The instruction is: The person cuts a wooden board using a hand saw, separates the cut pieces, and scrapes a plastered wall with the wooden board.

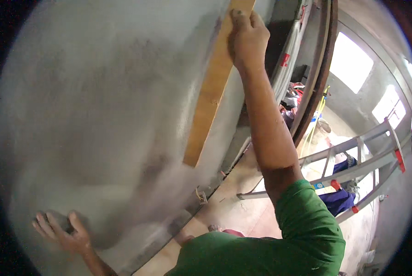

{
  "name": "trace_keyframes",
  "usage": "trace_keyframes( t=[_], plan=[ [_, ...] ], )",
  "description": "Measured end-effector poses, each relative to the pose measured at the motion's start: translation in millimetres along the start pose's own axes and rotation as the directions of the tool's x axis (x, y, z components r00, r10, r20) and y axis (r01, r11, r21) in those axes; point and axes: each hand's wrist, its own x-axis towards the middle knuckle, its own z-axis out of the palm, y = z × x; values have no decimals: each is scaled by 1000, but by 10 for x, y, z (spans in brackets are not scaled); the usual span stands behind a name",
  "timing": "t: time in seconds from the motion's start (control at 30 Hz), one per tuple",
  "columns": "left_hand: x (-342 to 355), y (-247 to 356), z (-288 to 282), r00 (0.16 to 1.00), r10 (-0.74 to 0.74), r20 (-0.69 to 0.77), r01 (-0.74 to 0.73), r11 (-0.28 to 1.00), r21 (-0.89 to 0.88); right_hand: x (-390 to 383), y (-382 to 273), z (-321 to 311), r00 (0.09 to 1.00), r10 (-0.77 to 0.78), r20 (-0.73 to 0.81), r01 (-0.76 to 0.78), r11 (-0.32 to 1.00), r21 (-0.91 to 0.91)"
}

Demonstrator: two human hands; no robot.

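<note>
A long, flat wooden board (210,101) lies against the smooth grey plastered wall (100,115), slanting from the upper edge down to the left. My right hand (249,39) grips it near the top, with the thumb and fingers closed on its right edge. The board's upper end runs out of view. At the lower left, my left hand (63,232) rests on or close to the wall with its fingers spread, holding nothing. The plaster has darker and lighter patches, and a shine shows beside the board.
On the right stands an aluminium stepladder (367,170) with red fittings and dark blue cloth by it. A brown door frame (316,73) rises past my right arm. A small outlet box (201,197) with loose wires sits low on the wall. Behind is a bucket (323,128).
</note>
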Motion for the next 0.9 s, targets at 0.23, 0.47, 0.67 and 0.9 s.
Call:
trace_keyframes(
  t=[0.23,0.47,0.67,0.9],
  plan=[
    [-43,1261,-149,886,69,458,418,311,-854,-1162,-467,-516,734,414,539,-600,22,800],
    [-243,2685,-240,591,681,432,807,-513,-293,-1990,-968,-967,687,510,517,-602,3,798],
    [-535,3069,-662,606,686,403,786,-594,-171,-2398,-1201,-1512,656,614,439,-657,180,732],
    [-963,2931,-754,522,750,406,761,-625,176,-2476,-1267,-1384,817,565,-116,-555,825,105]
  ],
)
